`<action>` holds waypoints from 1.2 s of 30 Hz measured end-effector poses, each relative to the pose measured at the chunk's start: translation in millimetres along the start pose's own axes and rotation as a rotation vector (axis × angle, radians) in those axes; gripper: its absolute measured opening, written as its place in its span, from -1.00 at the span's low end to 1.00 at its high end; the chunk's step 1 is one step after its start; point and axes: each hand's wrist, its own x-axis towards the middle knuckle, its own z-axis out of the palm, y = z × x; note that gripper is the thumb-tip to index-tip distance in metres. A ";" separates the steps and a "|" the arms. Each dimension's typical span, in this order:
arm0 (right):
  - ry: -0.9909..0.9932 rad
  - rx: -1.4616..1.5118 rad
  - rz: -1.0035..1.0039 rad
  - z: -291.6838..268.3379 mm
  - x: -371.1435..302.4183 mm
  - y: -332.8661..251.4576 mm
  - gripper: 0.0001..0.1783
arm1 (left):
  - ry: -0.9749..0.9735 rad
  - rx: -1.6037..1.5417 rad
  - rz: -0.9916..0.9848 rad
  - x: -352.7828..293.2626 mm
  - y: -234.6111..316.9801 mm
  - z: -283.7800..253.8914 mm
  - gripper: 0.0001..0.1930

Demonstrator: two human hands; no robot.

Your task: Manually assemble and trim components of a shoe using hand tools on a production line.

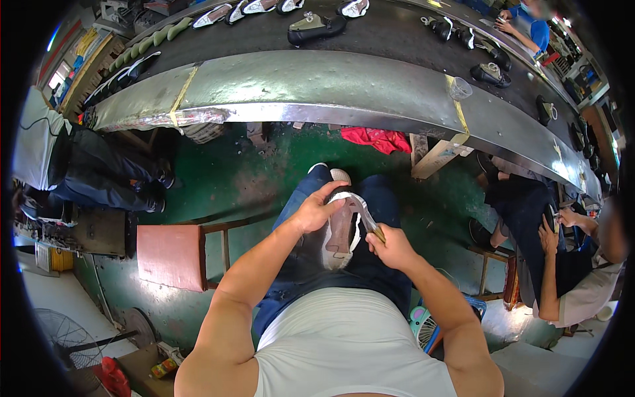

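- White edging framed the brown underside of a soleless-looking shoe (340, 239), bottom-up along the middle of the denim lap (294, 266), its dark end toward the knee edge.
- That pose probably let both thighs back the shoe while its underside faced upward.
- The left grip (317, 210) was clamped on the dark end, thumb over the rim, presumably to steady it.
- The right grip (393, 247) was closed round the tan end of a curved grey strip (364, 213); whether tool or shoe part, I could not tell.
- The left forearm angled inward and forward; the right, elbow out, met it from the opposite side, both wrists above the lap.
- Beyond the knees ran the metal near edge of a table (278, 86); an olive-and-black shoe (316, 28) sat toward its far edge.
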 end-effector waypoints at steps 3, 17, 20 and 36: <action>0.158 -0.083 -0.111 33.7 13.4 23.0 -0.76 | 0.047 -0.122 -0.012 1.8 -10.6 -5.7 -0.56; -0.008 -0.064 -0.319 -18.4 -39.5 -15.6 -0.71 | 0.230 -0.162 -0.093 -28.9 41.7 16.8 -0.23; 0.142 -0.069 -0.540 -26.1 -56.4 -24.4 -0.69 | 0.208 0.320 0.373 -64.3 87.5 19.8 -0.08; 0.105 0.317 -0.589 42.0 23.1 -68.5 -0.61 | -0.026 0.729 0.701 -104.0 94.7 19.6 0.30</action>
